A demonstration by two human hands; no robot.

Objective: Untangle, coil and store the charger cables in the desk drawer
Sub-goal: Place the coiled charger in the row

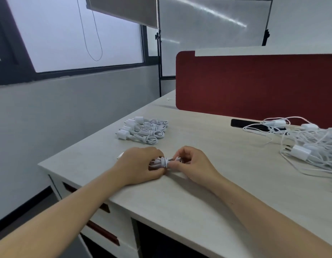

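A white charger cable [163, 162], wound into a small bundle with wraps round its middle, sits between my two hands near the desk's front edge. My left hand [141, 165] grips the bundle's left end; part of its plug peeks out behind that hand. My right hand [191, 163] pinches the cable's right end by the wraps. A row of several coiled chargers [142, 130] lies further back on the left. A tangled heap of white chargers [308, 146] spreads over the right side. The desk drawers [98, 218] with dark red handles are below, closed.
The pale wood desk [208, 192] ends at a corner on the left. A red partition [254, 86] stands along the back. A black phone [249, 124] lies by the tangled heap. A whiteboard and a window are behind.
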